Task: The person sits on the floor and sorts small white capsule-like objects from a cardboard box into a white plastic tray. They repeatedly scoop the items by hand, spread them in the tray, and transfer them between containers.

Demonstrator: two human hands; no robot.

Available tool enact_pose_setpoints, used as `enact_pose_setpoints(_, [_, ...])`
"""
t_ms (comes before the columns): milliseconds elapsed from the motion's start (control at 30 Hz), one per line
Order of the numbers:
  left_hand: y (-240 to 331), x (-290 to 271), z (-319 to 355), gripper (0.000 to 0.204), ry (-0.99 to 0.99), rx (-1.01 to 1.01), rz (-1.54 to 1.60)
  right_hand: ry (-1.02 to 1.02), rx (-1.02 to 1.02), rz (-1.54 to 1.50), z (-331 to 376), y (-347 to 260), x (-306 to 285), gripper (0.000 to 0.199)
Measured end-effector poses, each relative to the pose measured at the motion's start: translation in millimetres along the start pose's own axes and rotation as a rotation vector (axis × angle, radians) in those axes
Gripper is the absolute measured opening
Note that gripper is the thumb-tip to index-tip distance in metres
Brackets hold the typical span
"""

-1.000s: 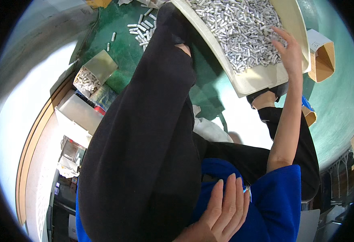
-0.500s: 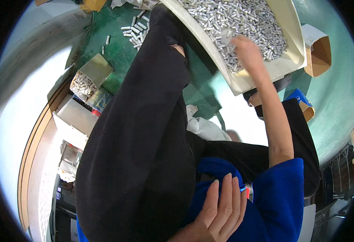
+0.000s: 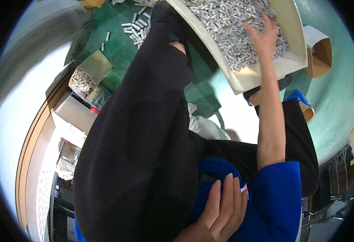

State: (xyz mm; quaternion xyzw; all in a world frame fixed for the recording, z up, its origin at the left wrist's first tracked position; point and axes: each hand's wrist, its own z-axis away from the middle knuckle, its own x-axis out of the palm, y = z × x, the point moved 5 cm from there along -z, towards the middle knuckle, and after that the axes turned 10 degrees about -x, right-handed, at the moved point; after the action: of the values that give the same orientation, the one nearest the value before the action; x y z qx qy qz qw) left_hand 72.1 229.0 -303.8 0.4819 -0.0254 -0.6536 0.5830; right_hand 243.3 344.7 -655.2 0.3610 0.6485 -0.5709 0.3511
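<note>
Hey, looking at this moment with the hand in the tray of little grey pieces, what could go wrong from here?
1. The right hand presses into heaped small grey cylinders in the cream tray; stirring may push some over its low rim.
2. The tray seems propped against the black-clad leg; a leg shift might tip it.
3. Loose cylinders on the green floor may roll underfoot.

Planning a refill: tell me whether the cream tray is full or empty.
Nearly full: small grey cylinders cover most of the cream tray; only its near corner shows bare.
</note>
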Motion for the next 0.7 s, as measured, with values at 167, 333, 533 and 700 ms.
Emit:
enact_pose_setpoints(167, [-4.1,-1.9,0.9,0.040,-0.018,-0.001,-0.011,-0.497,-0.344,-0.062,32.3,-77.9,23.0,0.039])
enact_pose_setpoints(333, [-6.7,-1.8,2.0,0.040,-0.040,0.006,-0.016,-0.669,-0.197,-0.167,47.0,-37.1,5.1,0.029])
enact_pose_setpoints(533, [-6.3,0.7,5.7,0.040,-0.056,0.001,-0.002,-0.574,0.057,-0.117,7.0,-5.2,-29.8,0.020])
enact_pose_setpoints(700, [-7.5,-0.5,2.4,0.039,-0.217,0.042,-0.001,-0.465,0.022,0.041,-24.6,1.2,-35.3,0.031])
